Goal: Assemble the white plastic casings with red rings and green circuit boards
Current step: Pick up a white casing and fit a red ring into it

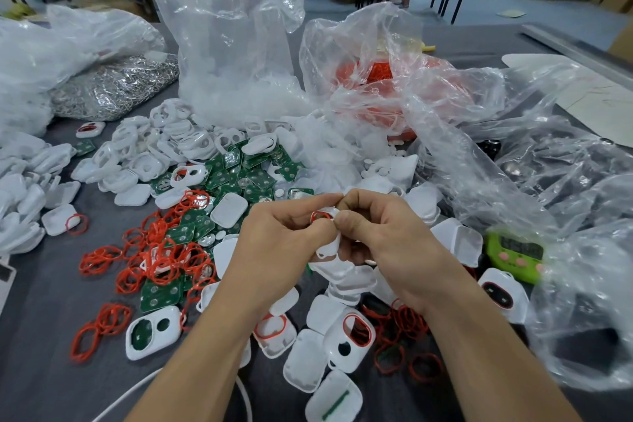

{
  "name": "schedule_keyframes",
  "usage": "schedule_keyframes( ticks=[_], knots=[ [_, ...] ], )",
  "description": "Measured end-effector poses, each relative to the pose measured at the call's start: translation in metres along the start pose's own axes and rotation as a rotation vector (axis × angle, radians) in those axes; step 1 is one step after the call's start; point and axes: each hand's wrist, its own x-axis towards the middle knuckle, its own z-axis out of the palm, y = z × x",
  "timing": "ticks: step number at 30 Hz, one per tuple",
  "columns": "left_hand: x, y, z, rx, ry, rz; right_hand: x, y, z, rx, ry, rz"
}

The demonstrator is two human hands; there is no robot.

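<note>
Grey worktable (41, 336) | left hand (274, 243), right hand (387, 243): fingertips curled, pinching white casing (329, 245) between them, red ring (320, 215) at its top | around: loose rings (161, 257), green circuit boards (236, 175), spare casings (137, 147)

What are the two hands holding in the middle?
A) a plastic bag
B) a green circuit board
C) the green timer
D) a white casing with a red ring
D: the left hand and right hand both pinch a white casing with a red ring showing on it.
</note>
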Motion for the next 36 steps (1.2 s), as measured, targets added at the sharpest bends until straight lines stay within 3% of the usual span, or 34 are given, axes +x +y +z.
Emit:
schedule_keyframes(
  ticks=[11,23,36],
  knots=[
    [-0.003,0.003,-0.002,-0.041,0.021,0.004,0.000,-0.001,-0.002,0.045,-0.048,-0.021],
    [-0.006,0.006,-0.010,-0.194,-0.074,-0.084,-0.004,-0.003,-0.009,0.156,-0.102,0.000],
    [-0.003,0.000,-0.007,-0.126,0.018,-0.020,0.002,0.003,-0.002,0.113,0.007,0.010]
  ],
)
